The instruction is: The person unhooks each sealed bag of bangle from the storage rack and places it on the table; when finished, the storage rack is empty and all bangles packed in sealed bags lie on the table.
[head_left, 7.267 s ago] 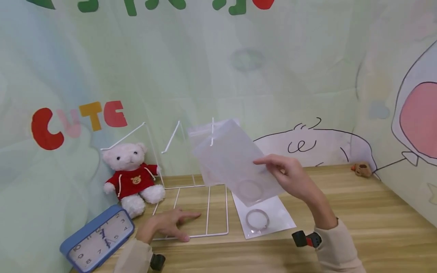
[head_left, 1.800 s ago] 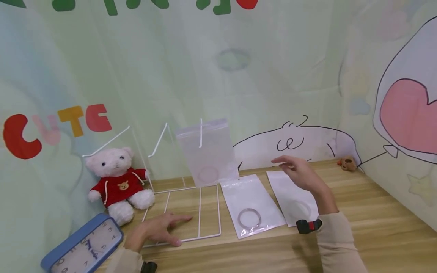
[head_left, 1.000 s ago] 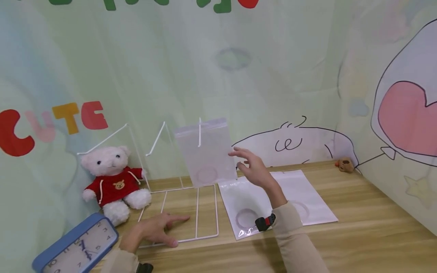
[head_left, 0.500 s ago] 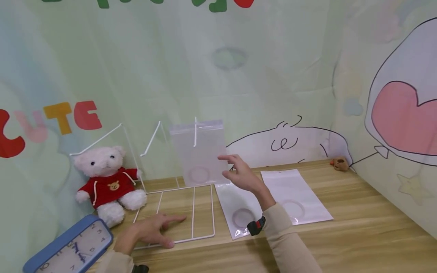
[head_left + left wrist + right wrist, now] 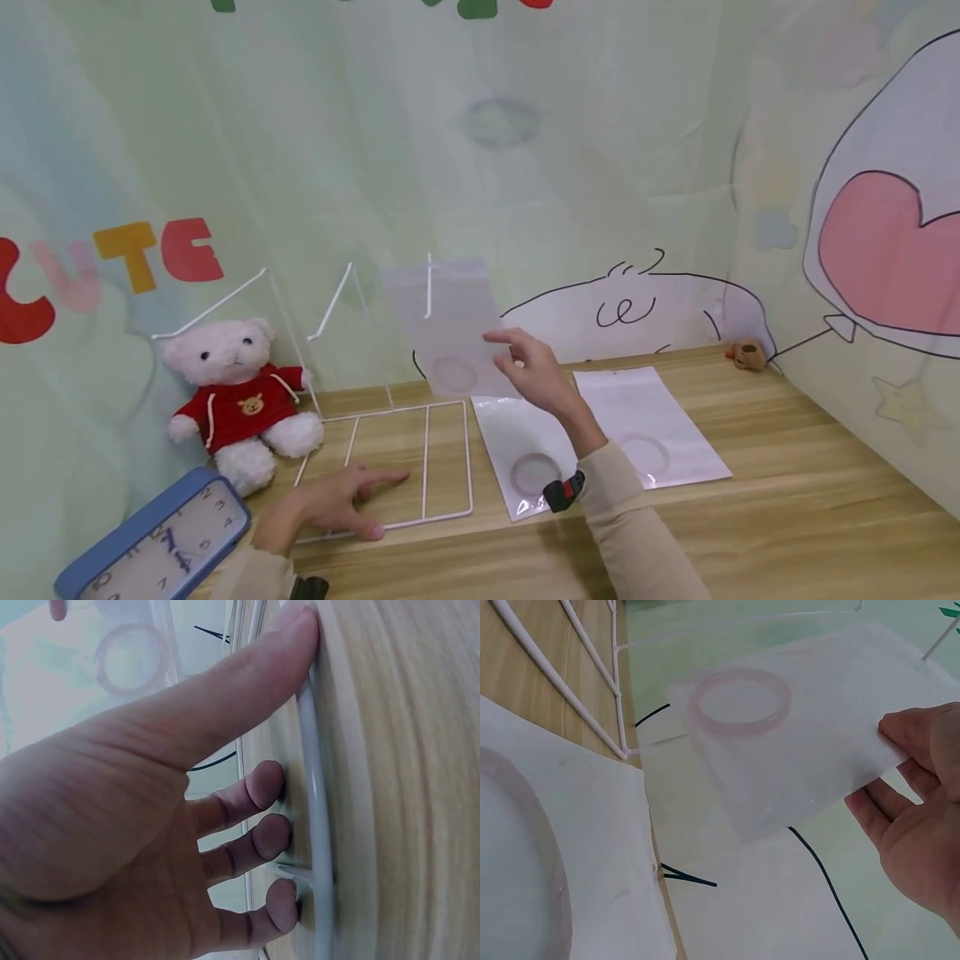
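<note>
A clear zip bag (image 5: 442,329) with a pale pink ring (image 5: 455,375) inside hangs at the right hook (image 5: 429,287) of a white wire rack (image 5: 425,458). My right hand (image 5: 536,375) pinches the bag's right edge; in the right wrist view the thumb (image 5: 915,735) is on one face and the fingers (image 5: 877,810) go behind. My left hand (image 5: 333,504) rests on the rack's base with fingers spread. In the left wrist view its thumb (image 5: 277,660) presses the front bar (image 5: 315,780).
Two more bags with rings, the nearer bag (image 5: 498,433) and the farther bag (image 5: 678,425), lie on the table right of the rack. A white teddy bear (image 5: 243,400) in red and a blue clock (image 5: 150,542) stand at left. A small brown figure (image 5: 747,354) sits at back right.
Earlier my right hand held another bag, later seen lying at the right. It then moved left to the hanging bag and took its edge; that bag now tilts. The left hand stayed.
</note>
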`<state>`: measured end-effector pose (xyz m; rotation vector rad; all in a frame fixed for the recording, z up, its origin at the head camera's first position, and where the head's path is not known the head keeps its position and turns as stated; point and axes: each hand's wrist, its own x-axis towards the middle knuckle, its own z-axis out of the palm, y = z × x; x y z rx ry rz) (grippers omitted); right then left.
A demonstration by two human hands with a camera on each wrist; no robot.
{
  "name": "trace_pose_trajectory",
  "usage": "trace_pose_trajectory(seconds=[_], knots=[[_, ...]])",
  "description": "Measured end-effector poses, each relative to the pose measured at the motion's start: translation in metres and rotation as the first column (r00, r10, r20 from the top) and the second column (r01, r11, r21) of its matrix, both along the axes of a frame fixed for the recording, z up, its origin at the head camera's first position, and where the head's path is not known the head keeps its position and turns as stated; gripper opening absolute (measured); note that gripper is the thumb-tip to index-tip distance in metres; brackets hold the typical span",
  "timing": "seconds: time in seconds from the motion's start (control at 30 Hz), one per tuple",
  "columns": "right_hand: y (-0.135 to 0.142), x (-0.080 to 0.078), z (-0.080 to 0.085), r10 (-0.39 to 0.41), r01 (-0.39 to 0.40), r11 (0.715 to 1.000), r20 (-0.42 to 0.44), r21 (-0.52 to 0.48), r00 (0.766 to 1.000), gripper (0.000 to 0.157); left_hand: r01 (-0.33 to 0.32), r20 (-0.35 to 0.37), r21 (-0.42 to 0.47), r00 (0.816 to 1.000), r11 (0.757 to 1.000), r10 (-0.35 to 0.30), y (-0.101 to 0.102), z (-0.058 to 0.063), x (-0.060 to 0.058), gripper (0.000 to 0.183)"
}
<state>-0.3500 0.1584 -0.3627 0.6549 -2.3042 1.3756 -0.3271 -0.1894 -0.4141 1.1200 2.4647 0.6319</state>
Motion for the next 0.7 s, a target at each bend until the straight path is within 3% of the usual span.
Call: trace_pose_trajectory(seconds=[0.23,0.47,0.7], knots=[[0.006,0.004,0.008,-0.061,0.060,0.998,-0.084,-0.024,0.995,0.030,-0.014,-0.012,-0.008,1.000,1.000,0.014,0.000,0.001,0.001,0.076],[0.008,0.012,0.022,-0.131,0.124,0.991,-0.215,-0.044,0.968,0.027,0.011,-0.048,0.005,0.999,1.000,-0.010,0.003,0.005,0.000,0.075],[0.008,0.023,0.030,-0.134,0.125,0.991,-0.226,-0.052,0.965,0.027,-0.044,-0.008,-0.019,0.999,0.999,0.044,0.000,0.004,0.005,0.074]])
